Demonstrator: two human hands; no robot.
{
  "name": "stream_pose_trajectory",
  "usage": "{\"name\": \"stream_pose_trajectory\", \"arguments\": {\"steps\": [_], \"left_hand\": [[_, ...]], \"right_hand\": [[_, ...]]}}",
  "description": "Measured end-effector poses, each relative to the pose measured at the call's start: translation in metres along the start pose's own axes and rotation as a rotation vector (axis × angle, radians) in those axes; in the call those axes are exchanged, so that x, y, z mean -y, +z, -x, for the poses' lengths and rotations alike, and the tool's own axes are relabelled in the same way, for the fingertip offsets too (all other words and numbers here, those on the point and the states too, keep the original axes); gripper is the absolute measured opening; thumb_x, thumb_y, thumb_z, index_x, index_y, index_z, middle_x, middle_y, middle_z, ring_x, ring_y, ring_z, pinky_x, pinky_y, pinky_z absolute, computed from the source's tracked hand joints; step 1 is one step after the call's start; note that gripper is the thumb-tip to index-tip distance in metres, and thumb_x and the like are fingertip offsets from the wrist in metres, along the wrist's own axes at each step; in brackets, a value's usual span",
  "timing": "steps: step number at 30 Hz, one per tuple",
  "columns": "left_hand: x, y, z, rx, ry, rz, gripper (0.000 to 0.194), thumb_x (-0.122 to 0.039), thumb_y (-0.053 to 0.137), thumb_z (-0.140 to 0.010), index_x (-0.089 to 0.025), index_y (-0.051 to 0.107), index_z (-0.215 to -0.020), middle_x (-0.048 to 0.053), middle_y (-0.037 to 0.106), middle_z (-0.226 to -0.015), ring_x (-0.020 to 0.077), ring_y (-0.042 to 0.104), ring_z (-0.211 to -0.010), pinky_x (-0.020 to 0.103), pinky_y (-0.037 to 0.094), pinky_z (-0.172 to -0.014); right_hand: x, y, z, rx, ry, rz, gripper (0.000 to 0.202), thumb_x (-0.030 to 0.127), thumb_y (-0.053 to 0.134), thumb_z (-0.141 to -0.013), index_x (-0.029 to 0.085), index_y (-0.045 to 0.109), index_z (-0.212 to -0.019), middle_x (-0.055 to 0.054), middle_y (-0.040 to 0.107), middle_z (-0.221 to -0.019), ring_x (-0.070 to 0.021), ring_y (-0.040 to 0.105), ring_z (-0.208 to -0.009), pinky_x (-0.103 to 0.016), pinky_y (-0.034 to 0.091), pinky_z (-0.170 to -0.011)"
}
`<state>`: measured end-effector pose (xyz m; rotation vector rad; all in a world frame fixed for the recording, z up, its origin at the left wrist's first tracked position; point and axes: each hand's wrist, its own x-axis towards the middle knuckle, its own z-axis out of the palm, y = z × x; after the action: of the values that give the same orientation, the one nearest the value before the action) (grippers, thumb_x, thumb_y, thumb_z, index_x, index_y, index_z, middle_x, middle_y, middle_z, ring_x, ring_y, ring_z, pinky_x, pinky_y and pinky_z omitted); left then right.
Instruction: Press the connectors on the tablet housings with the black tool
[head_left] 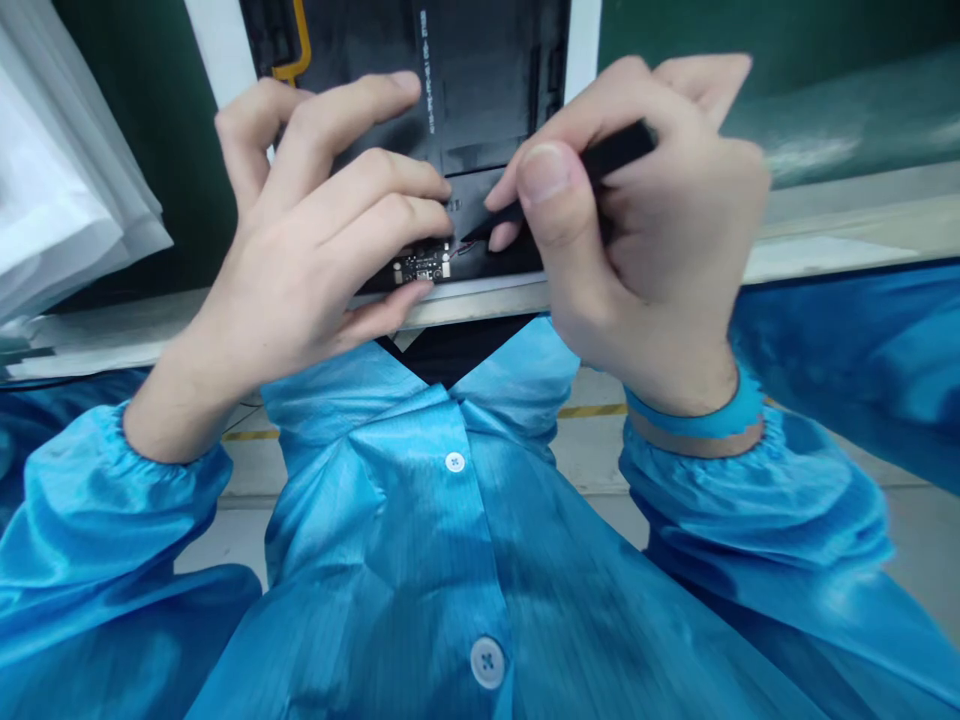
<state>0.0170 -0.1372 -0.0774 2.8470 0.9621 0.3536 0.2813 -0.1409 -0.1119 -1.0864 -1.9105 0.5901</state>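
Near the table's front edge, a small dark circuit board (422,266) with pale contacts shows between the thumb and fingers of my left hand (315,220), which are closed around it. Thin dark and reddish wires (466,246) run from its right end. My right hand (637,200) grips black tweezers (616,153), their tip pointing left and down at the wires. Under both hands lies a black device housing (487,90) with printed white text and an orange flex cable (300,45) at its upper left.
White sheets or bags (67,150) lie at the far left on a green mat (787,90). A pale frame (214,45) borders the housing. The table's light front edge (847,225) runs just above my blue smock (390,560).
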Motion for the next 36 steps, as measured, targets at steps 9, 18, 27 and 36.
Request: {"name": "stream_pose_trajectory", "arguments": {"steps": [9, 18, 27, 36], "left_hand": [[-0.005, 0.003, -0.001, -0.057, 0.034, -0.014, 0.033, -0.044, 0.068, -0.118, -0.025, 0.074, -0.144, 0.007, 0.074, -0.156, 0.0433, 0.052, -0.165, 0.074, 0.047, -0.127], [-0.009, 0.0, -0.001, -0.045, -0.005, -0.026, 0.025, -0.044, 0.065, -0.119, -0.034, 0.077, -0.139, 0.002, 0.074, -0.158, 0.0408, 0.052, -0.166, 0.073, 0.047, -0.125], [-0.001, -0.001, 0.002, -0.03, 0.054, -0.06, 0.028, -0.043, 0.063, -0.121, -0.028, 0.074, -0.143, 0.006, 0.071, -0.159, 0.0417, 0.05, -0.166, 0.072, 0.046, -0.125], [-0.016, -0.012, -0.007, 0.005, -0.12, 0.127, 0.02, -0.045, 0.068, -0.119, -0.039, 0.077, -0.136, -0.005, 0.073, -0.155, 0.0376, 0.05, -0.169, 0.076, 0.04, -0.13]], "right_hand": [[-0.006, 0.004, -0.015, 0.009, -0.021, -0.2, 0.053, 0.063, 0.051, -0.119, 0.021, 0.069, -0.092, 0.003, 0.07, -0.072, -0.02, 0.071, -0.068, -0.049, 0.051, -0.105], [-0.006, 0.005, -0.013, -0.021, -0.046, -0.198, 0.055, 0.06, 0.052, -0.119, 0.018, 0.074, -0.091, 0.001, 0.072, -0.072, -0.0187, 0.068, -0.066, -0.05, 0.05, -0.104], [-0.005, 0.006, -0.013, -0.038, -0.028, -0.199, 0.058, 0.065, 0.052, -0.117, 0.019, 0.074, -0.089, 0.0, 0.072, -0.072, -0.0187, 0.067, -0.065, -0.05, 0.052, -0.101], [-0.004, 0.005, -0.012, -0.02, -0.015, -0.195, 0.035, 0.04, 0.057, -0.117, 0.021, 0.068, -0.09, 0.001, 0.07, -0.072, -0.021, 0.069, -0.068, -0.051, 0.051, -0.104]]}}
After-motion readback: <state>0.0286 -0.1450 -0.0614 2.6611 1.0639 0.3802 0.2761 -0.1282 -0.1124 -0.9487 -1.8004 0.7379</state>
